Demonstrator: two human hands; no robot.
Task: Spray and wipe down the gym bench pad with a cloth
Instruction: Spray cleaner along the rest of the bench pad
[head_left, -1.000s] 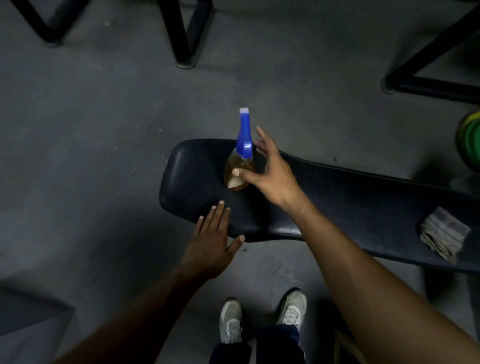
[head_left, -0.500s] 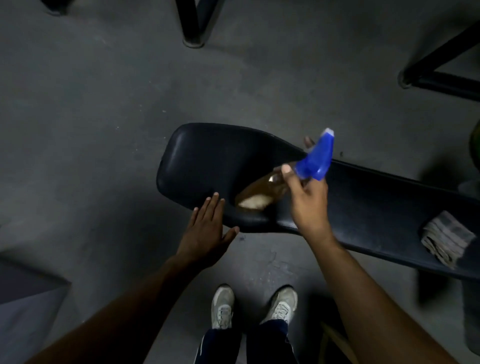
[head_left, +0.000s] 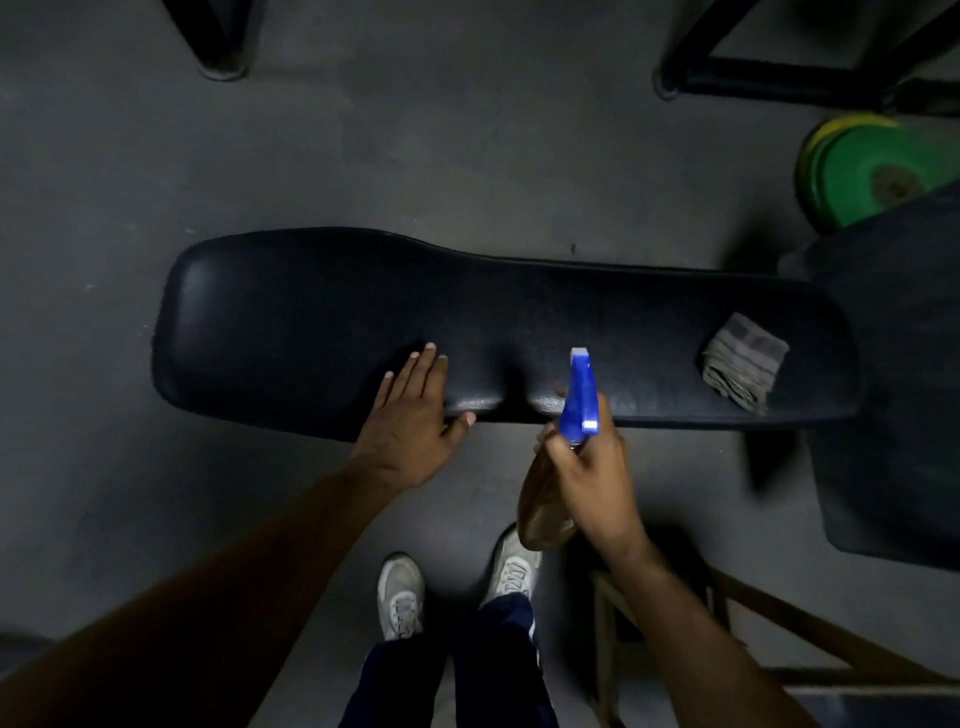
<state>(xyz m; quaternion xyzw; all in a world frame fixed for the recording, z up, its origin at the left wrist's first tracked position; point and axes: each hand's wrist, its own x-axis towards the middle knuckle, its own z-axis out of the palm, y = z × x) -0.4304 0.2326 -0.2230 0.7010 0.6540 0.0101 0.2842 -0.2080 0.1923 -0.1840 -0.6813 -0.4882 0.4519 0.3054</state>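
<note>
Where the frame's middle is crossed from left to right, a long black bench pad (head_left: 519, 322) is seen, its vinyl skin finely grained, faintly glossy, rounded at the corners and wider at its left end. A folded grey striped cloth (head_left: 740, 366) is laid on the pad's right end, well apart from both hands. The left hand (head_left: 413, 415) is rested flat on the pad's near edge, fingers straight and close together, thumb spread along the rim. A spray bottle (head_left: 566, 447), amber-bodied with a blue plastic trigger head, is gripped around its neck by the right hand (head_left: 592, 478), held just in front of the pad's near edge with the nozzle aimed over the pad. Dull grey concrete floor (head_left: 363, 156) is spread all around. Black metal frame legs (head_left: 727, 67) are seen at the upper edge, and green and yellow weight plates (head_left: 872, 171) at the upper right. White trainers (head_left: 400, 597) are planted at the bottom centre.
</note>
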